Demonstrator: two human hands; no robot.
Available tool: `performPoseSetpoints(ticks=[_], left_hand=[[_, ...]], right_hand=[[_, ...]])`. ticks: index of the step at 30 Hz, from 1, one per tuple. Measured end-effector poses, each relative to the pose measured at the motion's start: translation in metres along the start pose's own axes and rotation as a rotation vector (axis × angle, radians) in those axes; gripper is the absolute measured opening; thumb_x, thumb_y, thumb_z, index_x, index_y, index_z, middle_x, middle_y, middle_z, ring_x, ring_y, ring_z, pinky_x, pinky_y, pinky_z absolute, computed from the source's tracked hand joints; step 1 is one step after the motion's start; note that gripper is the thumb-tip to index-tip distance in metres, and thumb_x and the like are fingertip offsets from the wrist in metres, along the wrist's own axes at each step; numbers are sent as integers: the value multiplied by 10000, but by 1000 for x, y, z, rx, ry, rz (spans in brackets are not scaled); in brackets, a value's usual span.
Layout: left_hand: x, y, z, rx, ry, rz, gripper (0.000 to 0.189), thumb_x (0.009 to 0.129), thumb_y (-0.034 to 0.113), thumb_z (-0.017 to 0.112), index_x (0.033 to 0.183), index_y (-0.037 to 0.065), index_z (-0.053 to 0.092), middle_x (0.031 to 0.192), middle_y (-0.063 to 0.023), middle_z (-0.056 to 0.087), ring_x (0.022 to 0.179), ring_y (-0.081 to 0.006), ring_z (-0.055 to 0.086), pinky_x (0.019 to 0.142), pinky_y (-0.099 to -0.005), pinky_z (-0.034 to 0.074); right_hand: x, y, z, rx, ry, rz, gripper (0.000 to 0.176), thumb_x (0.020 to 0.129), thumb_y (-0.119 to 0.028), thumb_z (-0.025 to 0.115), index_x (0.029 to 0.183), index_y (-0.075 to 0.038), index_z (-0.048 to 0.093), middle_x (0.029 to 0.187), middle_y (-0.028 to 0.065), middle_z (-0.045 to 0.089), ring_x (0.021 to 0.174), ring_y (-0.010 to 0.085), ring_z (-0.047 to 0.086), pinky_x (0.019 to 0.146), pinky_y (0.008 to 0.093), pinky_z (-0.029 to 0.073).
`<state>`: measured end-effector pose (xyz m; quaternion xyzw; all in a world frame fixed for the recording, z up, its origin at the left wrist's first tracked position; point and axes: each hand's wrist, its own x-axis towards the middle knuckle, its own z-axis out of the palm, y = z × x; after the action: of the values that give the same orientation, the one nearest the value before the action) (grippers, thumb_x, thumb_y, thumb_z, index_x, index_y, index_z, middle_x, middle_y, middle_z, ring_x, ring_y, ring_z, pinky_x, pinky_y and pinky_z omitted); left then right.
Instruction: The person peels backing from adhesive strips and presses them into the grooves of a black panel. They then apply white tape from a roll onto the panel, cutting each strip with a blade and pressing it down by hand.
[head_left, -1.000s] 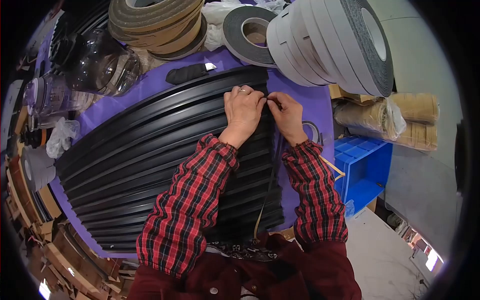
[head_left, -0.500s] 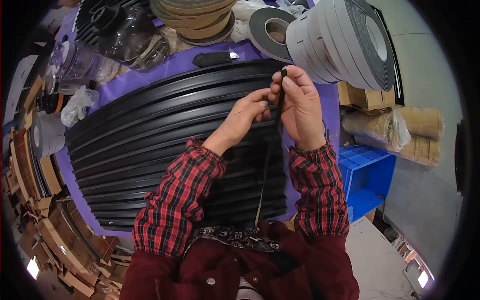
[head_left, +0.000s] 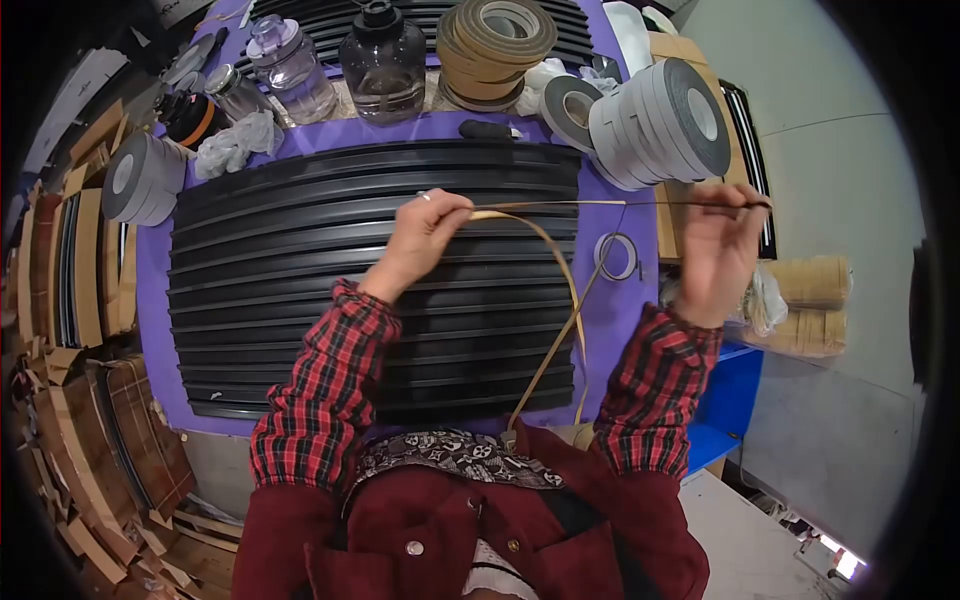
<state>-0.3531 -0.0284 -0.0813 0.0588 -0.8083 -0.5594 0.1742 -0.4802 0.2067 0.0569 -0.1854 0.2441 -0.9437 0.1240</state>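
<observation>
My left hand, held over the black ribbed panels, pinches a tan backing strip. One length of it runs taut to the right, and another loops down toward my waist. My right hand, off to the right beyond the purple table edge, pinches a thin black tape strip. Between my hands the black strip and the tan backing part at a point. From there a joined length hangs down to the front of my apron.
Grey-white tape rolls stand at the back right, near brown tape rolls. Bottles line the back. A loose tape roll lies on the purple table. A blue crate sits at lower right, below wrapped cardboard.
My hands were close together at the black strip's end; they have moved wide apart, left hand leftward and right hand rightward. The tan backing is now separated from the black strip. The view has shifted.
</observation>
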Motion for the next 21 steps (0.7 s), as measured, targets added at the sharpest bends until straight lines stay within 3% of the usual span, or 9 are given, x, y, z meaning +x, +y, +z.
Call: performPoseSetpoints(ticks=[4, 6, 8, 10, 13, 15, 17, 20, 21], left_hand=[[-19, -54, -69, 140, 92, -2, 77, 747, 41, 561, 815, 15, 588, 741, -83, 550, 676, -185, 536, 606, -254, 418], [-30, -85, -97, 161, 128, -30, 81, 746, 39, 560, 817, 12, 587, 761, -85, 551, 696, -189, 540, 623, -257, 423], [-42, -113, -113, 177, 171, -4, 93, 745, 44, 561, 823, 0, 583, 754, -92, 559, 686, -188, 549, 622, -259, 432], [-53, -129, -132, 73, 203, -265, 103, 754, 58, 546, 830, 1, 584, 698, -90, 566, 642, -181, 557, 602, -265, 444], [-66, -126, -146, 29, 252, -346, 159, 787, 125, 467, 756, 2, 563, 638, -122, 560, 620, -226, 576, 569, -299, 449], [-78, -117, -134, 253, 92, -142, 211, 787, 215, 462, 753, 29, 555, 689, -149, 552, 678, -304, 549, 610, -343, 438], [-91, -77, -121, -143, -436, -103, 198, 766, 211, 528, 837, 32, 574, 719, -150, 570, 692, -287, 561, 619, -330, 439], [-94, -85, -168, -110, -264, -86, 242, 756, 201, 545, 905, 12, 558, 780, -157, 578, 725, -293, 561, 670, -320, 445], [-91, -116, -202, 60, 24, -57, 222, 752, 167, 533, 906, 10, 556, 810, -162, 569, 768, -314, 548, 690, -349, 441]], right_hand=[[4, -140, -41, 112, 223, -101, 128, 820, -107, 474, 868, 12, 487, 856, 88, 493, 806, 214, 456, 783, 363, 368], [2, -211, -58, -196, 493, -340, 106, 816, -103, 481, 836, 1, 490, 821, 80, 493, 752, 193, 461, 713, 325, 397], [-2, -350, -117, -383, 505, -128, 122, 784, -66, 480, 889, -5, 492, 829, 80, 511, 759, 187, 498, 687, 290, 417], [2, -405, -74, -849, 847, -512, 152, 786, -70, 483, 929, -17, 486, 834, 67, 520, 731, 163, 482, 658, 269, 403], [72, -444, 12, -1487, 837, -670, 202, 789, -74, 489, 988, -36, 476, 841, 48, 532, 689, 127, 458, 613, 238, 380], [152, -372, 62, -1748, 563, -617, 238, 792, -77, 492, 1027, -48, 470, 846, 35, 540, 660, 103, 442, 584, 217, 365], [198, -217, 114, -1812, 201, -514, 275, 794, -80, 496, 1066, -60, 464, 851, 23, 548, 632, 79, 427, 554, 197, 350], [189, 74, 162, -1648, -240, -177, 332, 797, -85, 502, 1125, -78, 454, 858, 3, 560, 590, 43, 403, 510, 166, 328], [172, 164, 174, -1571, -337, -48, 351, 798, -87, 503, 1145, -84, 451, 860, -3, 565, 576, 31, 395, 495, 156, 321]])
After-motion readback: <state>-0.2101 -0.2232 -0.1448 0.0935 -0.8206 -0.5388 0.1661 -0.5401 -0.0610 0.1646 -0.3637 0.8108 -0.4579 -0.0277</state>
